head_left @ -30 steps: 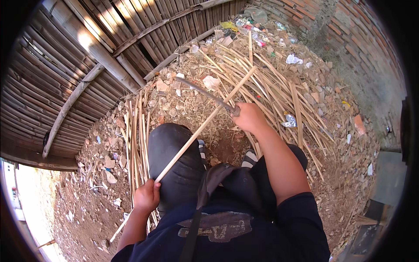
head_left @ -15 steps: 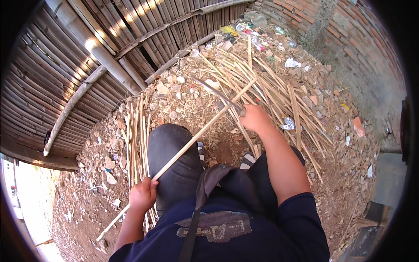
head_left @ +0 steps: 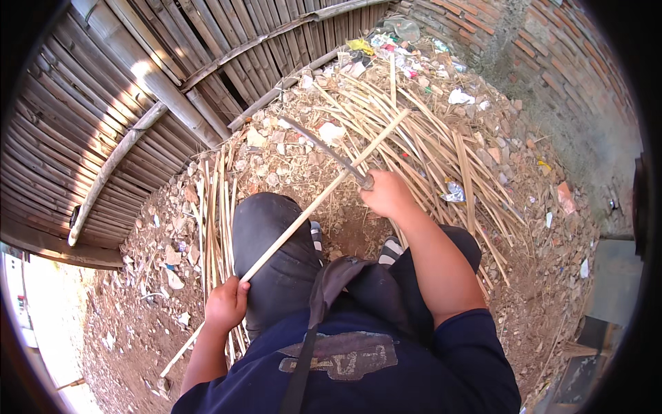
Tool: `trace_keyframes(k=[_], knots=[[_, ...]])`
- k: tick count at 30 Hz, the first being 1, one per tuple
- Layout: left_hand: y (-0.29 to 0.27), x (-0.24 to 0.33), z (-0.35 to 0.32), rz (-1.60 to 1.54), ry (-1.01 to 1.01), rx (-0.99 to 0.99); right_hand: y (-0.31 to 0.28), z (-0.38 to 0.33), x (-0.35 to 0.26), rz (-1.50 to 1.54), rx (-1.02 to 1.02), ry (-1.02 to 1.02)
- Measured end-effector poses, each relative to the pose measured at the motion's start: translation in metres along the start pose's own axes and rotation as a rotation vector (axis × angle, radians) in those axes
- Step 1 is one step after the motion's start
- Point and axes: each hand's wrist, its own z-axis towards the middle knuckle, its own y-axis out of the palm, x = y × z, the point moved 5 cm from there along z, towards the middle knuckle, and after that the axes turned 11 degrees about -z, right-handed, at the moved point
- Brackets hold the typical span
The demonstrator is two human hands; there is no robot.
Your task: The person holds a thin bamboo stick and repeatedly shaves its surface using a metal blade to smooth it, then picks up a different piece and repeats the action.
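A long pale bamboo strip slants across my bent left knee, its far end up and to the right. My left hand is closed round its lower part, with the near end sticking out below. In the fist of my right hand is the handle of a long dark-bladed knife, which points up and to the left. The blade crosses the strip just in front of that fist; whether its edge touches the wood I cannot tell.
Many split bamboo strips lie in a loose heap beyond my right hand. A smaller bundle of strips lies left of my knee. Rubble and litter cover the ground. A bamboo wall stands at the left, a brick wall at the right.
My right hand has drawn the knife back toward me and to the left along the strip. The left hand keeps its grip, and the strip has shifted only slightly.
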Motion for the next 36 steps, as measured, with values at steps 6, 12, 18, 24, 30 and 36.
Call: trace_keyframes(k=[6, 12, 18, 24, 30, 36], knots=[[0.001, 0.002, 0.008, -0.051, -0.013, -0.051, 0.009, 0.023, 0.03, 0.008, 0.072, 0.01], [-0.006, 0.003, 0.004, -0.039, -0.004, -0.088, 0.014, 0.014, 0.003, -0.027, 0.044, -0.102], [0.005, -0.007, 0.01, -0.117, -0.01, -0.089, 0.016, 0.028, 0.017, 0.073, 0.029, -0.106], [-0.008, 0.004, 0.004, -0.052, -0.023, -0.07, -0.003, 0.024, 0.025, 0.126, 0.03, -0.012], [-0.007, 0.017, -0.003, -0.053, -0.023, 0.0, -0.01, 0.004, 0.015, 0.046, 0.037, -0.267], [-0.006, 0.018, -0.002, 0.009, 0.008, -0.044, -0.002, -0.014, -0.025, -0.028, 0.027, -0.351]])
